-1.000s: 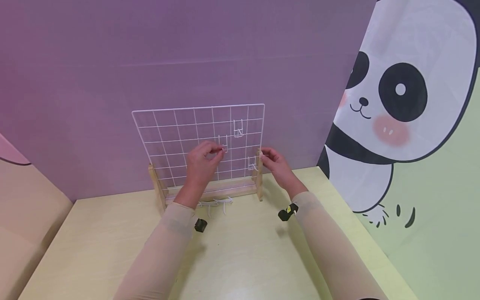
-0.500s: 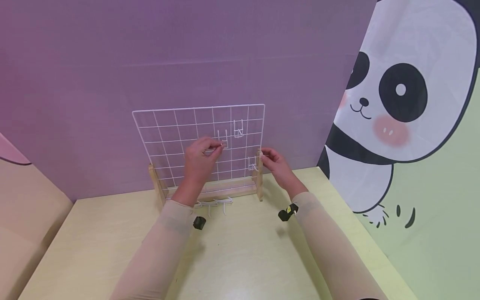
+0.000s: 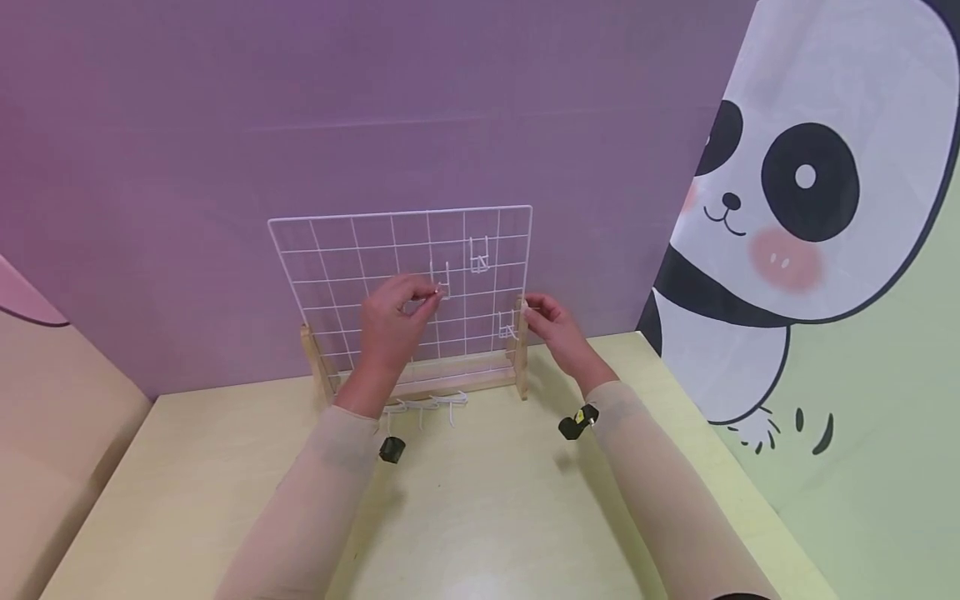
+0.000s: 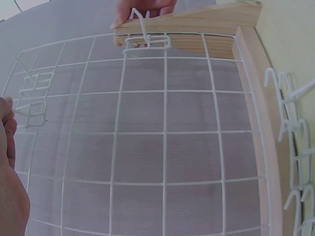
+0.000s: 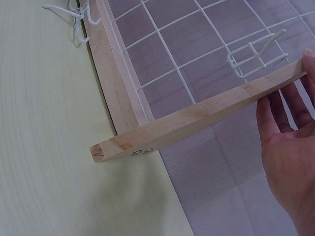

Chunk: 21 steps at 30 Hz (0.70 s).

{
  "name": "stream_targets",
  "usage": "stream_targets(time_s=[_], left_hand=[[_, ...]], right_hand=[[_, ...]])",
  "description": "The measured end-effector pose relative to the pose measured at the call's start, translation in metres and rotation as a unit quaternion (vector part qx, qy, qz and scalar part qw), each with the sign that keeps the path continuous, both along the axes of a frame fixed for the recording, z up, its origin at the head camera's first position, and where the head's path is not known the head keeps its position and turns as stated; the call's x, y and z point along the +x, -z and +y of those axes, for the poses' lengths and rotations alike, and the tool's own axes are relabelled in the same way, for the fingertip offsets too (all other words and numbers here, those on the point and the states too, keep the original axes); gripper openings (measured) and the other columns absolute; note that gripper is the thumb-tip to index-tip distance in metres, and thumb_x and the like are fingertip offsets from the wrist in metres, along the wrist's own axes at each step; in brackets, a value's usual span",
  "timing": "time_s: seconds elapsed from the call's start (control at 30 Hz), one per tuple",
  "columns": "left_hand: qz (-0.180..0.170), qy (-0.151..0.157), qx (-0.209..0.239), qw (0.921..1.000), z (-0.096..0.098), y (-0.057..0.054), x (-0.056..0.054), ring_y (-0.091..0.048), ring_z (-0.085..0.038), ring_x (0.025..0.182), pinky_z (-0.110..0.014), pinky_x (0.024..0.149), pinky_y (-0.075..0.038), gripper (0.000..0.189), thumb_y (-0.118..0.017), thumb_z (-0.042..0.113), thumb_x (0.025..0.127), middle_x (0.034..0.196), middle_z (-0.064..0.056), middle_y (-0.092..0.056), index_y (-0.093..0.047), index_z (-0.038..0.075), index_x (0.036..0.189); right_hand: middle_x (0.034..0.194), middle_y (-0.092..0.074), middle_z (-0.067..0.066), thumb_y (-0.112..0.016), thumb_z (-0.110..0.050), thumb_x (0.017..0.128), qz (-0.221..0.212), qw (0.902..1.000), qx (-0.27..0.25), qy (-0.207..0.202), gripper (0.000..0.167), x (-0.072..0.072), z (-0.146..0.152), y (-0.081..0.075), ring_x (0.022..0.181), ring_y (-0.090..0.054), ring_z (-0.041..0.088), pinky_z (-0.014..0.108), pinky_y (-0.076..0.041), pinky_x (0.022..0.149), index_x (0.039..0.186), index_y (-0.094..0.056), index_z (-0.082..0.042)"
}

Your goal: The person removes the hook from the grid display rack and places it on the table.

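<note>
A white wire hook is at the front of the white wire grid, right of its centre in the head view; whether its prongs are caught over a wire cannot be told. The left hand's grip pinches the hook between thumb and finger, with its two uprights rising above the fingertips. The right hand's grip holds the upper end of the right side piece of the wooden stand, thumb on one edge and fingers on the other.

Two more hooks hang on the grid: an upper hook near the right edge, and a lower hook just beside the right side piece. The grid stands upright in the wooden stand, and several loose hooks lie in a row on the pale bench, just in front of the base.

Each beige sleeve carries a small black device at the wrist; the right device has a yellow patch like a label, too small to read. Behind is a purple backdrop, and to the right a large panda drawing on pale green.
</note>
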<state>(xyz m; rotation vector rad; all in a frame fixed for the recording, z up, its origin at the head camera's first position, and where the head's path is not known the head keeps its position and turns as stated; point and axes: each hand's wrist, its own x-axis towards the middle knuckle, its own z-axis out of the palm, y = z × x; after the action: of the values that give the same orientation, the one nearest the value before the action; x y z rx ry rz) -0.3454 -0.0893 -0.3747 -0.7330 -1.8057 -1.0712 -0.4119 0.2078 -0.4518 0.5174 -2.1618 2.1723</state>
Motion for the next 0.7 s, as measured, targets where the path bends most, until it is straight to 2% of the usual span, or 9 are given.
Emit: stream_targets(time_s=[0.13,0.4,0.5,0.6,0.7], left_hand=[[-0.008,0.002,0.002,1.0000,-0.002,0.004,0.002,-0.077,-0.032,0.088,-0.013,0.086,-0.053,0.007,-0.087,-0.005,0.091,0.096,-0.015,-0.081,-0.082,-0.002,0.096],[-0.001,0.007,-0.003,1.0000,-0.005,0.010,0.008,-0.075,-0.029,0.085,-0.013,0.084,-0.054,0.008,-0.088,-0.005,0.091,0.094,-0.014,-0.080,-0.083,-0.001,0.095],[0.005,0.002,-0.009,0.9999,-0.005,0.013,0.009,-0.076,-0.028,0.084,-0.018,0.081,-0.057,0.009,-0.088,-0.006,0.090,0.093,-0.012,-0.081,-0.083,0.000,0.096],[0.011,-0.003,-0.017,0.9998,-0.005,0.015,0.011,-0.077,-0.028,0.085,-0.028,0.075,-0.062,0.010,-0.089,-0.006,0.089,0.093,-0.011,-0.081,-0.084,0.001,0.095],[0.006,-0.006,-0.028,0.9996,-0.004,0.018,0.013,-0.077,-0.029,0.087,-0.034,0.076,-0.063,0.011,-0.089,-0.005,0.089,0.094,-0.011,-0.081,-0.084,0.001,0.096]], right_hand=[[0.120,-0.070,-0.001,-0.062,-0.013,0.114,-0.001,1.0000,-0.006,-0.002,0.033,-0.002,0.000,0.001,0.117,-0.066,0.015,0.048,-0.045,0.124,0.143,-0.061,0.002],[0.120,-0.070,-0.002,-0.062,-0.013,0.114,-0.004,1.0000,-0.007,0.004,0.036,-0.003,0.000,0.001,0.118,-0.066,0.015,0.048,-0.045,0.124,0.145,-0.059,0.005],[0.122,-0.070,-0.001,-0.062,-0.013,0.114,-0.005,1.0000,-0.005,0.007,0.037,-0.002,0.000,0.001,0.120,-0.065,0.015,0.048,-0.045,0.124,0.146,-0.059,0.005],[0.122,-0.070,-0.002,-0.063,-0.015,0.114,-0.006,0.9999,0.000,0.011,0.037,-0.002,0.000,0.001,0.121,-0.065,0.015,0.048,-0.045,0.124,0.146,-0.060,0.004],[0.121,-0.070,-0.002,-0.063,-0.014,0.114,-0.006,0.9999,-0.002,0.012,0.036,-0.001,0.000,0.000,0.120,-0.065,0.014,0.049,-0.045,0.124,0.145,-0.060,0.004]])
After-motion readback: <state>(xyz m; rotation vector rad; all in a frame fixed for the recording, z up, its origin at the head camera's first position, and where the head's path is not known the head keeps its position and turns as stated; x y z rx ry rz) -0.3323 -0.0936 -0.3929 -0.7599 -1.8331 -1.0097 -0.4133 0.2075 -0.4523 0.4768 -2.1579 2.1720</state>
